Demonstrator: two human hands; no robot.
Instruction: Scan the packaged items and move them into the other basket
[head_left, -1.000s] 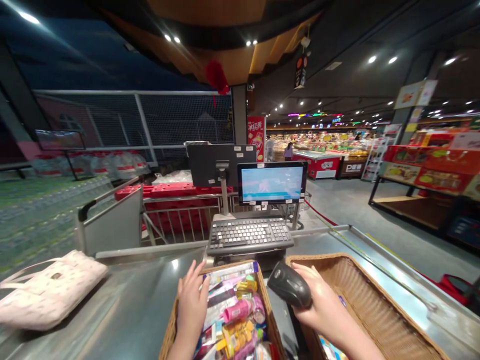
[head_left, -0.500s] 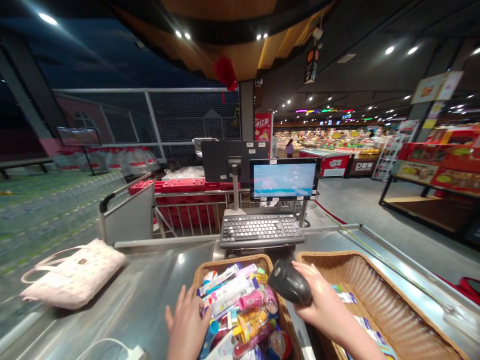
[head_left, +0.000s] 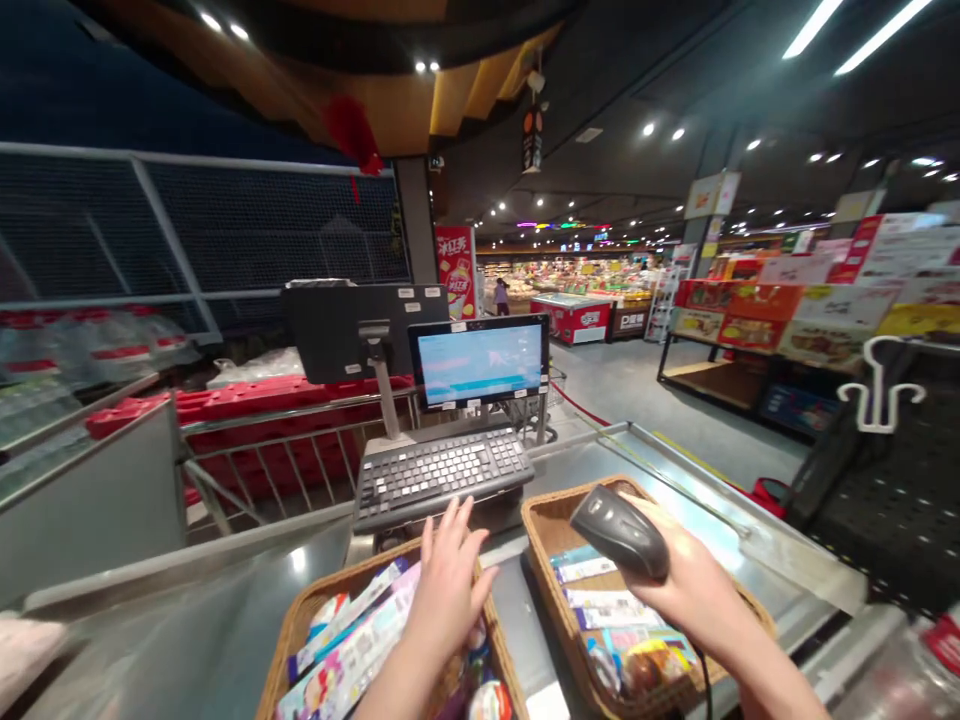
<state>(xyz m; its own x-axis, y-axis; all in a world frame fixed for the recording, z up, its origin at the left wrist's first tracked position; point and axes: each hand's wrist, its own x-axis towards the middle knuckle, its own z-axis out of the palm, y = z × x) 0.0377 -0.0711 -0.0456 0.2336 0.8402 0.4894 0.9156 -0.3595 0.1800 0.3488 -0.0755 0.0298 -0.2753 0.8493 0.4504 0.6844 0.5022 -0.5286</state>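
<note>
My right hand [head_left: 690,560] is wrapped round a black handheld barcode scanner [head_left: 621,530], held above the right wicker basket [head_left: 536,515]. In that basket lie several flat packets [head_left: 611,608] and a yellow-and-brown item [head_left: 652,668]. My left hand [head_left: 450,575], fingers spread and holding nothing, is over the far right rim of the left wicker basket [head_left: 281,660], just short of the keyboard [head_left: 442,470]. Long printed packets [head_left: 352,640] and other small goods fill the left basket; my forearm hides part of them.
Behind the keyboard stands a lit monitor [head_left: 480,362], with the back of a second screen [head_left: 352,330] beside it. A metal counter [head_left: 195,600] carries the baskets. A pale pink bag [head_left: 26,650] is at the left edge. On the right, a white hook [head_left: 879,390] hangs on a black perforated panel.
The view has turned right. My left hand has gone from the left basket's left side to above its far right rim. The scanner has moved from between the baskets to over the right one.
</note>
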